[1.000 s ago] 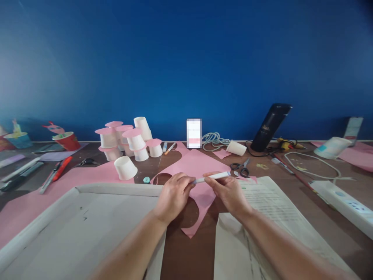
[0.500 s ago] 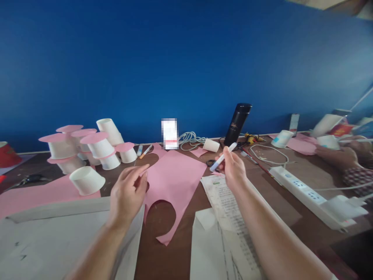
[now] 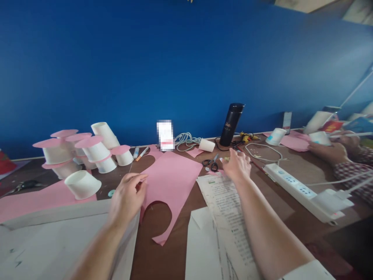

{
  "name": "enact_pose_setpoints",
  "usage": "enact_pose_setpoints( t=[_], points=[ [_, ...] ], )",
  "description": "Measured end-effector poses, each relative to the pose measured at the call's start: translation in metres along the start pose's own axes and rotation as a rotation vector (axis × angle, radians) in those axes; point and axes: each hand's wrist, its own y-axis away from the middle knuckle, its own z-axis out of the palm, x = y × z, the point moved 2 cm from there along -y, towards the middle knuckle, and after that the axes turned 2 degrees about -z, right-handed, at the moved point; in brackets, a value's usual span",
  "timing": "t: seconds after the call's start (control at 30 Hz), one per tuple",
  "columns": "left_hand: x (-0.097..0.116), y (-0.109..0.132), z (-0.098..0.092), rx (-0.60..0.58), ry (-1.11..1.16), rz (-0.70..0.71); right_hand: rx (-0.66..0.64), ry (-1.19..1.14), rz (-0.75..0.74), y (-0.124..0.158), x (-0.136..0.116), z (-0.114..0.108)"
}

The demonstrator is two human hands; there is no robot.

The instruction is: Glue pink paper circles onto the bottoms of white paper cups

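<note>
My left hand [image 3: 126,196] hovers beside the left edge of a cut pink paper sheet [image 3: 175,175], fingers loosely curled, a gap between thumb and forefinger and nothing visible in them. Round cutouts notch that sheet. Farther right, my right hand [image 3: 237,165] reaches down to the table in front of a black flask [image 3: 231,124]. Its fingers are bent and closed, and their tips are mostly hidden; what they hold cannot be made out. Small black-handled scissors [image 3: 214,166] lie just left of it. A printed paper strip [image 3: 223,198] lies below its wrist.
At left, white paper cups [image 3: 103,163] stand stacked with pink discs between. A tilted cup [image 3: 83,184] sits nearer. A phone [image 3: 165,135] leans by the wall near a coiled cable [image 3: 188,140]. A power strip [image 3: 297,190] lies at right, by another person's hands [image 3: 329,153].
My right hand has moved forward and turned down toward the table; the white pen it held no longer shows. The scissors are uncovered. My left hand stays by the pink sheet. The view shifted slightly.
</note>
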Motion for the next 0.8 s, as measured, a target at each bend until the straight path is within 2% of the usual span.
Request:
enact_pose_setpoints(
  t=[0.07, 0.13, 0.27, 0.4, 0.53, 0.63, 0.8],
  points=[
    [0.003, 0.000, -0.002, -0.015, 0.001, 0.000, -0.042, 0.016, -0.119, 0.003, -0.014, 0.007],
    [0.006, 0.001, -0.004, -0.018, 0.001, 0.003, -0.130, 0.032, -0.165, 0.003, -0.023, 0.015],
    [0.007, 0.001, -0.005, -0.007, 0.005, -0.013, -0.210, 0.063, -0.137, -0.002, -0.029, 0.024],
    [0.000, -0.002, -0.004, -0.003, -0.091, -0.050, -0.236, 0.067, -0.112, -0.002, -0.028, 0.020],
    [-0.014, -0.006, -0.003, 0.001, -0.229, -0.071, -0.209, 0.023, -0.080, -0.001, -0.022, 0.012],
    [-0.020, -0.007, -0.004, -0.094, -0.338, -0.142, -0.151, -0.044, -0.057, -0.002, -0.013, 0.004],
    [-0.016, -0.004, -0.002, -0.214, -0.368, -0.200, -0.006, -0.511, -0.078, 0.000, -0.008, -0.001]
  ],
)
